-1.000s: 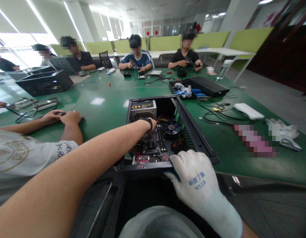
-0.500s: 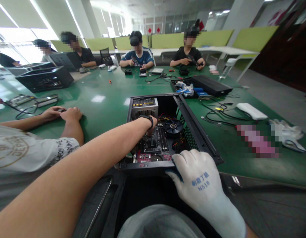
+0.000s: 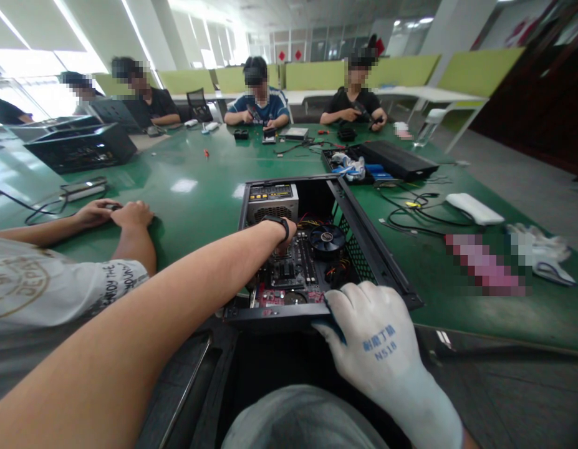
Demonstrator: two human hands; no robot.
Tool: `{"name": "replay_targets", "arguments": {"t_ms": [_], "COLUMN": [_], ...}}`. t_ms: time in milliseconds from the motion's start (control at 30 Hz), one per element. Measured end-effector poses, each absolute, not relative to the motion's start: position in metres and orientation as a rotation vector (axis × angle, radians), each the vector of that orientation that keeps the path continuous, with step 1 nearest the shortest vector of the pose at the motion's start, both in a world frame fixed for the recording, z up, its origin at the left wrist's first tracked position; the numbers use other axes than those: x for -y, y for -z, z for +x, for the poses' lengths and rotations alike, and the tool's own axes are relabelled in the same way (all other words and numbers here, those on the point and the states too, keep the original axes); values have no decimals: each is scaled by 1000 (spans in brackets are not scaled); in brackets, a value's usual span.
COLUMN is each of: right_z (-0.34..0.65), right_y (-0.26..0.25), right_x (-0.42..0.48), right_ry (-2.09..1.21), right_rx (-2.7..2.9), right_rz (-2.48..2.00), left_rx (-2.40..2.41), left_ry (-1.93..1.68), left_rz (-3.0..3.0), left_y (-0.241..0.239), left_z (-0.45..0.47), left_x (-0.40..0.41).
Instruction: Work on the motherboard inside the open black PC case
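Note:
An open black computer case [image 3: 363, 237] lies at the near edge of the green table [image 3: 195, 187]. Inside it are a red and black motherboard [image 3: 289, 277], a round CPU fan [image 3: 325, 238] and a grey power supply [image 3: 272, 202]. My bare left hand [image 3: 285, 236], a black band on its wrist, reaches down onto the motherboard beside the fan; its fingers are hidden behind the wrist. My right hand [image 3: 375, 340], in a white glove, grips the case's near rim with fingers curled over the edge.
A person in a white shirt sits at my left, hands [image 3: 113, 214] resting on the table. Other people work at the far side. Another black case [image 3: 83, 146], an open flat case [image 3: 377, 163], cables [image 3: 410, 215], a white box [image 3: 473, 209] and gloves [image 3: 539, 252] lie around.
Both my hands stay where they were. The view shifted slightly, and the circuit board at the far left edge is gone from view.

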State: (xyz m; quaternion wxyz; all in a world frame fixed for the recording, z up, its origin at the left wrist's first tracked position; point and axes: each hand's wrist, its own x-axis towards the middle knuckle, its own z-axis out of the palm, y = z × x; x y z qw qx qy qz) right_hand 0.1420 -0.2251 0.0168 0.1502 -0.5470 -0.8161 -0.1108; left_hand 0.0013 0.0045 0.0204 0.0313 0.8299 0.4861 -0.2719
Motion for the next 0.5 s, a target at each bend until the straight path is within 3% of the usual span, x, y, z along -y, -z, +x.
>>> {"name": "replay_targets", "arguments": {"t_ms": [133,500], "right_z": [142,142], "right_y": [-17,-16], "right_x": [225,225], "right_ry": [308,307], "right_rx": [2350,2342], "right_rz": [-1580,-1572], "left_rx": [-1435,-1481], "left_ry": [997,963], "left_rz": [2581,2527], "left_y": [-18,-27], "left_z": [1,3], "left_x": [-6,0]}}
